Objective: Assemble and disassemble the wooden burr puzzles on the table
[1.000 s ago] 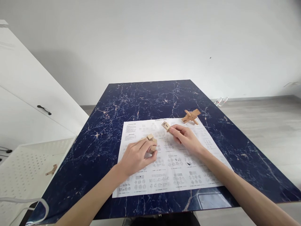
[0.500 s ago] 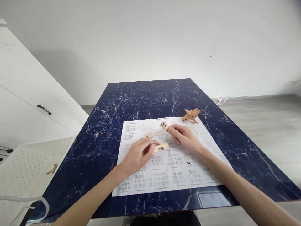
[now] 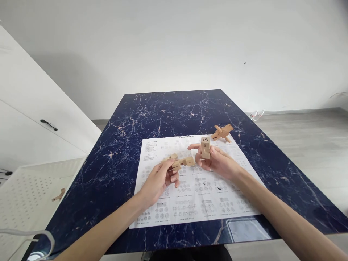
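My left hand (image 3: pixel 159 181) grips a notched wooden puzzle piece (image 3: pixel 189 161) by its left end, just above the printed sheet (image 3: pixel 187 212). Behind that hand, another light wooden block (image 3: pixel 173 156) partly shows. In my right hand (image 3: pixel 221 161), a second notched wooden piece (image 3: pixel 205 145) stands upright between thumb and fingers, with handwritten marks on its end and side. The index finger of this hand stretches out behind the piece. Past the right hand, a joined wooden cross-shaped puzzle (image 3: pixel 223 132) rests at the sheet's upper right corner.
The dark blue marbled table (image 3: pixel 163 116) bears the sheet. A white perforated bin (image 3: pixel 27 192) holds a small wooden cross (image 3: pixel 58 195) at the left. A white cable (image 3: pixel 49 235) loops near the table's left corner, and a white cabinet (image 3: pixel 32 90) stands beyond.
My right hand has turned its piece upright and moved slightly right. My left hand has rolled its piece, so the notch and marked faces show differently.
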The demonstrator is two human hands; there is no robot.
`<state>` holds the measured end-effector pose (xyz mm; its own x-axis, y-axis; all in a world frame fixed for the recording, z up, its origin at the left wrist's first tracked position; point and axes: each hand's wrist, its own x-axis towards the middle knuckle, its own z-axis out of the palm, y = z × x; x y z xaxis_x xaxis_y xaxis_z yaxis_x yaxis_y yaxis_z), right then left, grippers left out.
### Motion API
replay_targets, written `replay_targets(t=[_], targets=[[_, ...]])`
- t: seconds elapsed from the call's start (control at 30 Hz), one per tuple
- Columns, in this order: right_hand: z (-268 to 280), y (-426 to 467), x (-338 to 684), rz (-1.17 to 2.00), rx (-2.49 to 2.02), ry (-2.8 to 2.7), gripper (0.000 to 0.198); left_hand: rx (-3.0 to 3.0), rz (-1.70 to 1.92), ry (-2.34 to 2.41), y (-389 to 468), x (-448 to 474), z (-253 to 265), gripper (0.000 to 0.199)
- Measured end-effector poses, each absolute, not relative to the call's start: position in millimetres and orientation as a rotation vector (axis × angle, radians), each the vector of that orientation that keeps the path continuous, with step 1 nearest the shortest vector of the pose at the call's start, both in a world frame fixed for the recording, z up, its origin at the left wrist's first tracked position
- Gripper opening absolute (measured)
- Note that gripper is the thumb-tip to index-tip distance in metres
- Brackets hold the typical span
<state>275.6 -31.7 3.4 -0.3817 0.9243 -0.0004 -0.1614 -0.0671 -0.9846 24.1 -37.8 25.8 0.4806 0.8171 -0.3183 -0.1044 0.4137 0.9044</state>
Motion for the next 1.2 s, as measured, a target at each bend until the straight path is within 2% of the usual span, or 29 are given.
replay_targets(t=[0.1, 0.23, 0.37, 0.5, 0.63, 0.83, 1.07, 1.2], targets=[[2.3, -31.8, 273.3, 1.706, -0.785, -1.364, 0.063, 0.897, 0.692, 0.821, -37.9, 25.0, 22.9, 0.035], [3.8, -31.8, 269.8, 1.768, -0.656, -1.356, 0.051, 0.908, 0.65, 0.736, -40.5, 25.0, 19.0, 0.029], [5.8, -31.4, 268.5, 1.779, -0.619, -1.35, 0.046, 1.117, 0.551, 0.715, -43.4, 23.3, 19.3, 0.035], [6.5, -33.0, 266.2, 1.772, -0.675, -1.394, 0.052, 1.29, 0.443, 0.642, -43.0, 22.5, 21.9, 0.036], [8.3, -35.1, 265.9, 1.639, -0.782, -1.343, 0.058, 1.22, 0.443, 0.653, -40.5, 21.7, 21.6, 0.04], [8.1, -33.2, 269.0, 1.429, -0.922, -1.171, 0.049, 1.04, 0.512, 0.714, -37.8, 19.1, 23.2, 0.046], [3.9, -34.3, 263.6, 1.502, -0.887, -1.21, 0.037, 1.055, 0.549, 0.715, -36.1, 19.2, 23.2, 0.052], [6.2, -35.9, 262.4, 1.57, -0.859, -1.326, 0.036, 1.114, 0.558, 0.717, -36.0, 17.0, 24.8, 0.065]])
